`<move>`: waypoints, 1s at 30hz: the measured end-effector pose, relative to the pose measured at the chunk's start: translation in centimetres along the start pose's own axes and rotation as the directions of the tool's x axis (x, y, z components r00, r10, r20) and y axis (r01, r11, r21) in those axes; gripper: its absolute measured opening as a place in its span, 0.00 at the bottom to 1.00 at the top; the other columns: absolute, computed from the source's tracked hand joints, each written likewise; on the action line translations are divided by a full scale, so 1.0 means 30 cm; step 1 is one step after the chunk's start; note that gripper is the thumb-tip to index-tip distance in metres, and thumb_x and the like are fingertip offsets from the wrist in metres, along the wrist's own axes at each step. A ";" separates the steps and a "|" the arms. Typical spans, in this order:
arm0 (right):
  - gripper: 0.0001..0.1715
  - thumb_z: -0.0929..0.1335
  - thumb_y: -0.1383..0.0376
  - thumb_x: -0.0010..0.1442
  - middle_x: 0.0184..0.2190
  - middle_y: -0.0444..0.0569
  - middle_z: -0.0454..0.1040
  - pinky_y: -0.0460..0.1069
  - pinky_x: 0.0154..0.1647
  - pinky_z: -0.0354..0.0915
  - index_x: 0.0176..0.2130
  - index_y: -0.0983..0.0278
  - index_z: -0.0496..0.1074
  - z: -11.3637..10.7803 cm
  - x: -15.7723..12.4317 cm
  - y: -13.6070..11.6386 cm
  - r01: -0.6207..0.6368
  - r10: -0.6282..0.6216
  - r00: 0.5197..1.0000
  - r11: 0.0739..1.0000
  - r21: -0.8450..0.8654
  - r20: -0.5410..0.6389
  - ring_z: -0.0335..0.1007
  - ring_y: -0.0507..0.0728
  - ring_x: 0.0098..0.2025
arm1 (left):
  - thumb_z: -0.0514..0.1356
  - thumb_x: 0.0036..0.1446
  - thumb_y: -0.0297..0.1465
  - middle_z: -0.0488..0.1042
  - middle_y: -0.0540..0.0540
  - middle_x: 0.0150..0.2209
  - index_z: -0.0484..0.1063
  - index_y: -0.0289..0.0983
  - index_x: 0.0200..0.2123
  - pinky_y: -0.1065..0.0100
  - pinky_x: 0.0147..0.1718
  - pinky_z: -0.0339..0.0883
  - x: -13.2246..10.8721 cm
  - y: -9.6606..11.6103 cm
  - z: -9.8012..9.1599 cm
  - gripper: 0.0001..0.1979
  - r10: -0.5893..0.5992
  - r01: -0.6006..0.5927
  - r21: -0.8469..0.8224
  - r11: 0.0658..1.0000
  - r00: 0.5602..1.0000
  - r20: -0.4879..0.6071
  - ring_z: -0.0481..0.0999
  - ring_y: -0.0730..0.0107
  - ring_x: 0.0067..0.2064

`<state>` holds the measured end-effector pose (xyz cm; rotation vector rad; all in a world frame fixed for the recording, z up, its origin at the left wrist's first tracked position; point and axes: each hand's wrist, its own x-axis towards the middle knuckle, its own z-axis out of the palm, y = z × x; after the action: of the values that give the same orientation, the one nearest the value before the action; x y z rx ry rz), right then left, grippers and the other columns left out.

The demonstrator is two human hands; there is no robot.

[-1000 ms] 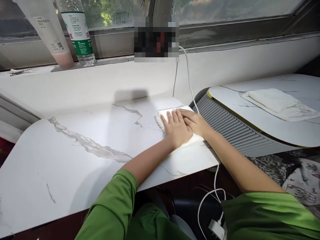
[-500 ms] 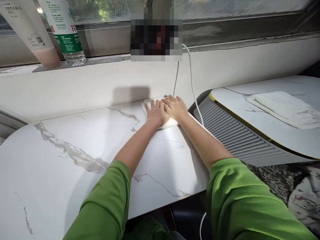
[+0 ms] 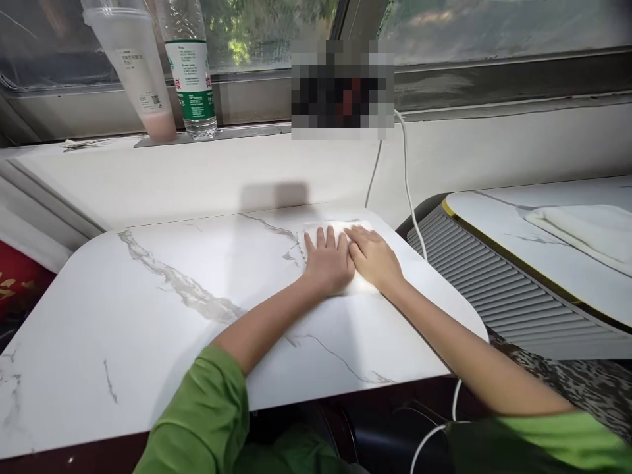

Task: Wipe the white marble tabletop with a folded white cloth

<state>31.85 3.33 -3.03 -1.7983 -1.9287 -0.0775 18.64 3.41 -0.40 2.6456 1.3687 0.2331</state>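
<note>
A white cloth or tissue (image 3: 363, 284) lies flat on the white marble-patterned table (image 3: 207, 368), toward its far right part. On its left side my left hand (image 3: 330, 260) presses down, fingers spread. My right hand (image 3: 376, 258) rests flat beside it, its fingertips on the cloth and close to the left hand's thumb. Much of the cloth is hidden beneath both hands, so I cannot tell whether it is fabric or paper.
On the window ledge stand a tilted plastic cup (image 3: 135, 72) with pink liquid and a water bottle (image 3: 195, 85). A white cable (image 3: 409, 178) runs down behind the table. At right, a second table (image 3: 498, 224) carries a folded white cloth (image 3: 587, 230).
Both hands have come back from the table's far edge, nearer to me, with the white cloth under them. The camera view has also shifted.
</note>
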 end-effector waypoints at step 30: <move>0.31 0.56 0.65 0.64 0.65 0.59 0.58 0.57 0.67 0.46 0.63 0.73 0.58 0.174 0.298 -0.283 0.228 -0.231 0.953 0.973 0.040 0.197 0.49 0.62 0.67 | 0.45 0.65 0.31 0.61 0.39 0.64 0.62 0.31 0.60 0.61 0.64 0.45 0.075 -0.491 -0.114 0.22 -0.074 0.070 -0.030 0.997 0.986 -0.151 0.57 0.63 0.65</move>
<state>22.12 12.42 -1.65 -1.6159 -2.2683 0.0434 7.51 13.87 0.06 2.5993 1.4934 0.4475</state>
